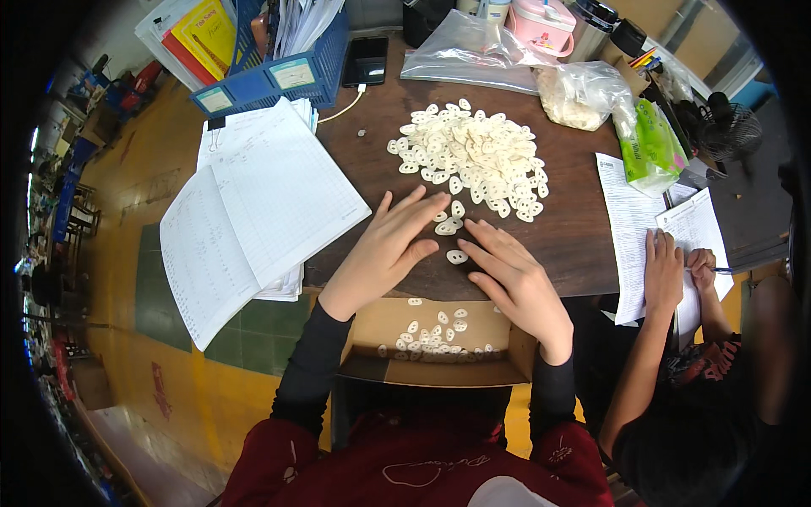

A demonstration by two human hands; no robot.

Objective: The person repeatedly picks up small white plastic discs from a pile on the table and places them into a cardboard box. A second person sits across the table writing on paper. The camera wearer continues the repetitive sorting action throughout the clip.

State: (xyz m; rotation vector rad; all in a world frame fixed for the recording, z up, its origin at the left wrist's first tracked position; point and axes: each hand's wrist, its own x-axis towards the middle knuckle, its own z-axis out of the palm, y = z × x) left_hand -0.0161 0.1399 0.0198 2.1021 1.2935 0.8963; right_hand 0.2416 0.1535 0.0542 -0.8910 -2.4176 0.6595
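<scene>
Broadly, the dark wooden table (570,241) fills the middle, with an open notebook (266,198) overhanging its left end and a cardboard box (456,373) at its near edge, between the forearms. On the far side lies the pile (481,156) of small cream pieces, many showing holes; more pieces (435,342) lie loose in the box. Both hands are palm down, just nearer than the pile: the left hand (384,247) is wide, its thumb apart from the fingers, and the right hand (522,277) has its fingers long and slightly parted. Neither visibly grips anything; I cannot tell what the palms cover. Between the hands sits a small cluster (446,227), and nearer, a single piece (457,253) lies flat by itself. Good handling here probably means light, flat fingertips, few pieces at once so none overlap, and short strokes within the box's width, lest strays drop past its sides.
</scene>
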